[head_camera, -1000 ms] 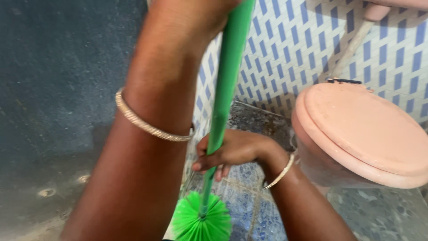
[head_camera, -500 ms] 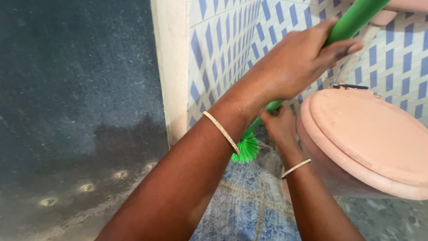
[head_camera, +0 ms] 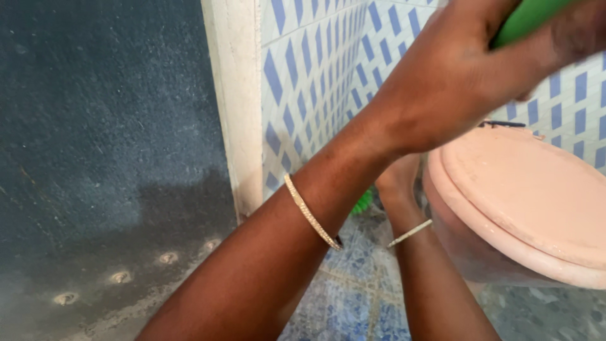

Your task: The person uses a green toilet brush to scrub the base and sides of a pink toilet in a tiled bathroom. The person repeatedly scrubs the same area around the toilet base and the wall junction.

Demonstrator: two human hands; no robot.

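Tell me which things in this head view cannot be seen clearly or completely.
- Green plastic brush handle: only a short piece shows; the left hand covers it and the top edge cuts it off.
- Green bristle head: only a sliver shows behind the left forearm.
- Right hand: its grip is hidden by the left wrist.
- Pink closed toilet lid: cut off by the right edge.

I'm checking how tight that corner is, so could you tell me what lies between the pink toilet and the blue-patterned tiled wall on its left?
In the head view, the right hand and a bit of the green brush's bristles lie between the pink toilet and the tiled wall.
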